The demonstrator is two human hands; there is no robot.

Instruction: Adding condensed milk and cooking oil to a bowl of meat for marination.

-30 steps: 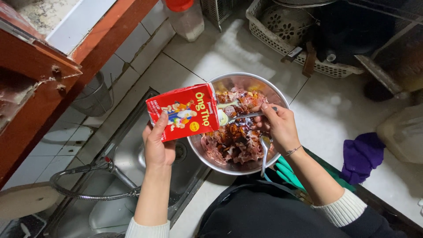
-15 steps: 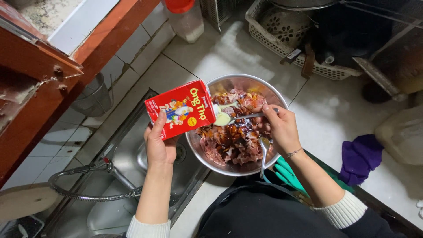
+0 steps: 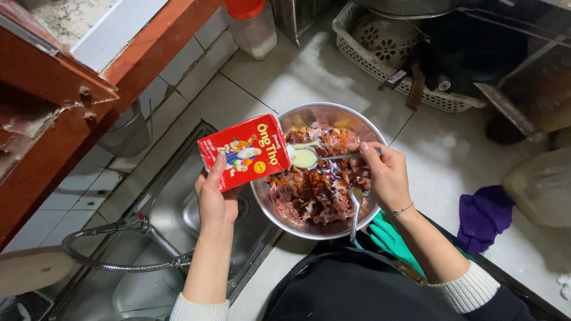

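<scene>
Tiled kitchen desk (image 3: 309, 77) beside a steel sink (image 3: 178, 208). Red carton (image 3: 245, 151): gripped by left hand (image 3: 215, 199), tilted at bowl rim. Spoon (image 3: 315, 157): pinched by right hand (image 3: 386, 175), filled with pale cream over steel bowl (image 3: 357, 122) of sauced meat. Step judged: measuring; tipping in is called for next.

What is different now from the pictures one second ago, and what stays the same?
The left hand has drawn the red carton slightly left, off the bowl's rim, and the spoon in the right hand now holds more pale liquid. Both grips, the steel bowl and the meat stayed put.
</scene>
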